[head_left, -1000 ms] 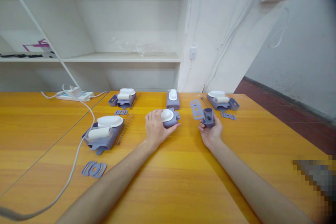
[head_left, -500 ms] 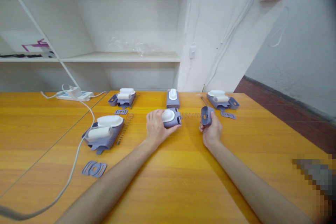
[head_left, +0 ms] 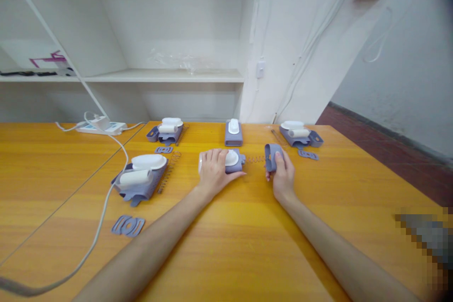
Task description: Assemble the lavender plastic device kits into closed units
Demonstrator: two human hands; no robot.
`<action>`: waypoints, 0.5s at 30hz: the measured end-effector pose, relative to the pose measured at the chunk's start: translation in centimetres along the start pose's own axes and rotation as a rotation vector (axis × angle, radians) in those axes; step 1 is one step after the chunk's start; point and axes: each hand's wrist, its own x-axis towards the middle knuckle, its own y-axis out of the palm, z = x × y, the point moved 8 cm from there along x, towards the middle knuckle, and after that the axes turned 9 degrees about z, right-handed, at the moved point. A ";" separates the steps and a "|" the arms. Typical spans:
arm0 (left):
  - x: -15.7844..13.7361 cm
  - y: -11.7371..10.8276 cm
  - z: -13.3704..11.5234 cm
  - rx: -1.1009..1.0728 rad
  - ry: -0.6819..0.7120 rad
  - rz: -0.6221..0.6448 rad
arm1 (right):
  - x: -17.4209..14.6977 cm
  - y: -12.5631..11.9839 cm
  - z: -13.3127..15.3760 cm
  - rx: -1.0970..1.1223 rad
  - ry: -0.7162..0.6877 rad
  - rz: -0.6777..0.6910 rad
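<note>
My left hand (head_left: 213, 170) grips a purple-grey plastic housing (head_left: 238, 167) with a white oval knob (head_left: 231, 157) on top, its open end turned right. A white part (head_left: 200, 164) shows at the left of these fingers, mostly hidden. From the housing's right end a thin coil spring (head_left: 255, 159) stretches toward a hollow purple-grey end cap (head_left: 271, 156). That cap is held by my right hand (head_left: 284, 178), its hollow side facing the housing. Whether the spring's right end touches the cap I cannot tell. Behind the housing a closed purple-grey unit (head_left: 233, 139) stands on the wooden table (head_left: 230, 236).
Purple-grey housings with white rolls lie at near left (head_left: 139, 181), back left (head_left: 170, 134) and back right (head_left: 299, 136). Flat slotted plates (head_left: 128, 226) and a spring (head_left: 169, 172) lie beside them. A white cable (head_left: 102, 217) runs from a power strip (head_left: 106, 127) along the left.
My right hand has brought the end cap left, closer to the housing, and the cap has turned. The housing in my left hand has levelled, and a white part now shows beside the fingers.
</note>
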 end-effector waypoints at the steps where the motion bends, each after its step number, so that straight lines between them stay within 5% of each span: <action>1: 0.0 0.0 -0.3 -0.012 0.031 0.006 | 0.1 -0.1 -0.1 -0.007 0.008 -0.001; 6: -0.2 0.3 -1.9 -0.085 0.214 0.060 | -0.2 1.6 -0.3 -0.061 0.050 0.172; 11: -0.3 0.0 -1.2 -0.096 0.137 -0.024 | -1.2 4.2 -0.4 -0.163 0.083 0.436; 15: -0.4 -0.3 -0.8 -0.095 0.104 -0.067 | -0.9 4.0 -1.0 -0.147 0.097 0.420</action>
